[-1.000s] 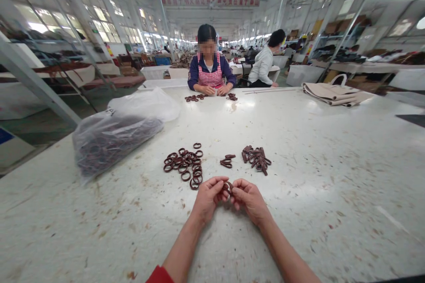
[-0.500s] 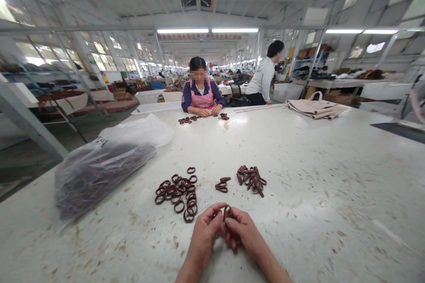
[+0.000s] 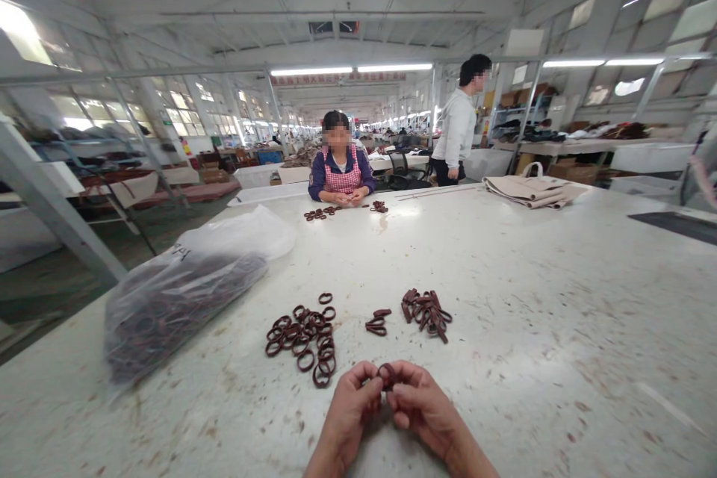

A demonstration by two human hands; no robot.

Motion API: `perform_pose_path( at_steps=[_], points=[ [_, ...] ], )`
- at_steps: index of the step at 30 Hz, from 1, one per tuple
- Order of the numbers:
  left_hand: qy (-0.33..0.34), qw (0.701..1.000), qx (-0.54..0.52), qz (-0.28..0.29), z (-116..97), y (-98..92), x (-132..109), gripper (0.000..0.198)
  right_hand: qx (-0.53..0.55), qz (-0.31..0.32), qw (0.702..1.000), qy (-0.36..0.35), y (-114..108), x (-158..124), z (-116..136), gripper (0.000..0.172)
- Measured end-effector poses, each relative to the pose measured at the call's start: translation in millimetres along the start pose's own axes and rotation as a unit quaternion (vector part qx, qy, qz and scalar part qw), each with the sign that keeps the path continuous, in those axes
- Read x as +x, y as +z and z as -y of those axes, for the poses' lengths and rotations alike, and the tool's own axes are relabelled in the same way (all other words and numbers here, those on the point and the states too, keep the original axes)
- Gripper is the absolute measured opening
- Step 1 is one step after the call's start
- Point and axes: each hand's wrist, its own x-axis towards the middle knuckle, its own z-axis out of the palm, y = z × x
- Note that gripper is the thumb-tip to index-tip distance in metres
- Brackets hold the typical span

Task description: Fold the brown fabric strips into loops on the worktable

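Note:
Between my two hands is a small dark brown loop (image 3: pixel 386 371), a strip bent into a ring. My left hand (image 3: pixel 352 407) pinches it from the left, thumb against fingertips. From the other side my right hand (image 3: pixel 426 405) grips the same loop with thumb and forefinger. Just beyond my left hand lies a pile of round brown loops (image 3: pixel 302 336) on the table. Several flattened loops (image 3: pixel 378 323) lie ahead of my hands, and a larger heap of flattened loops (image 3: pixel 426 314) sits to their right.
A clear plastic bag (image 3: pixel 184 299) full of brown loops rests on the white table (image 3: pixel 532 358) at left. Across it sits a person in a checked apron (image 3: pixel 343 178) with more loops. Another person (image 3: pixel 456 127) stands behind. Folded beige fabric (image 3: pixel 532 190) lies at the far right.
The loop in my fingers has turned from narrow and upright to rounder. Both hands sit slightly lower in the picture as the view tilts up. The person behind has straightened up.

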Motion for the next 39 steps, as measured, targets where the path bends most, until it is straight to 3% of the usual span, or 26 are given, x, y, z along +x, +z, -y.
perform_pose_path(
  at_steps=[6,10,16,23,26,29,32,36,39],
  points=[
    [0.044,0.999,-0.016,-0.009,0.5,6.6,-2.9,0.026,-0.118,-0.086,0.989,-0.041,-2.1,7.4,-4.6,0.023],
    [0.037,0.999,-0.013,-0.001,-1.7,10.8,-6.0,0.027,-0.169,-0.136,0.975,-0.043,-10.2,10.8,-6.4,0.026],
    [0.026,1.0,0.008,0.002,-1.1,8.4,-4.0,0.03,-0.186,-0.107,0.976,-0.034,-9.3,8.9,-3.4,0.025],
    [0.069,0.992,0.081,-0.062,-6.5,6.7,-3.1,0.025,-0.099,0.008,0.995,-0.014,-3.3,-2.4,8.5,0.025],
    [0.095,0.981,0.141,-0.094,-4.9,7.1,-1.7,0.019,-0.108,-0.011,0.994,-0.004,-6.3,0.3,5.2,0.028],
    [0.163,0.941,0.261,-0.141,-0.5,9.7,-2.3,0.008,-0.168,-0.074,0.983,-0.007,-8.9,5.9,-3.0,0.025],
    [0.234,0.881,0.366,-0.19,5.5,14.7,-3.8,0.004,-0.291,-0.157,0.941,-0.069,-7.3,9.7,-7.7,0.01],
    [0.282,0.83,0.429,-0.216,9.6,20.6,-4.6,0.008,-0.48,-0.254,0.819,-0.187,1.9,6.5,-6.1,0.007],
    [0.3,0.792,0.474,-0.24,5.6,19.2,-4.9,0.008,-0.566,-0.253,0.75,-0.23,12.0,2.5,-6.2,0.006]
  ],
)
